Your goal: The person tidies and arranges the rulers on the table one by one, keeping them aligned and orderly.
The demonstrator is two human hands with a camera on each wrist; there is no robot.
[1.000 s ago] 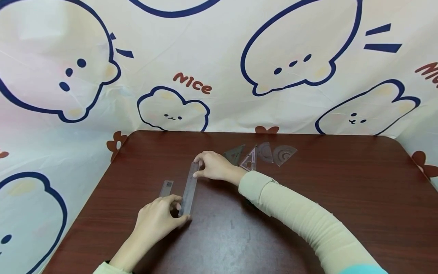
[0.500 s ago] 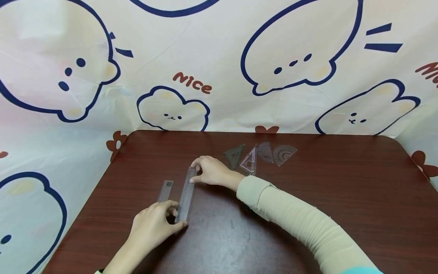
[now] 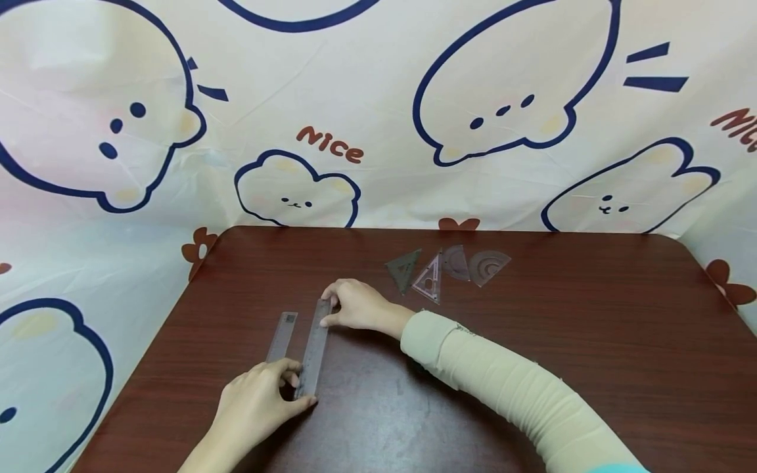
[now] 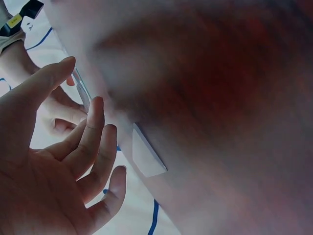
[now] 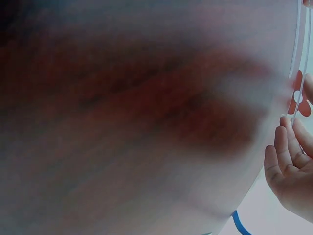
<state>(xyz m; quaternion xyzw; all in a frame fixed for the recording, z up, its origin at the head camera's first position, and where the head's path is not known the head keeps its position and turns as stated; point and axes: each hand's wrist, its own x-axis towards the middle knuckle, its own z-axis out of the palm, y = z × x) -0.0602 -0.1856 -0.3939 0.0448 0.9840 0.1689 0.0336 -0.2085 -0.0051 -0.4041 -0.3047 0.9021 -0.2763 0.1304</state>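
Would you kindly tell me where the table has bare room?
The table is bare right of the fan-shaped piece, and, closer in, between the left hand and right sleeve. It is crowded where that hand and the right hand hold one ruler beside another ruler, and from the greenish triangle to the fan-shaped piece.

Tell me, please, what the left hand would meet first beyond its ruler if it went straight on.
Past the held ruler, the left hand would probably meet the right hand, though relative height is unclear.
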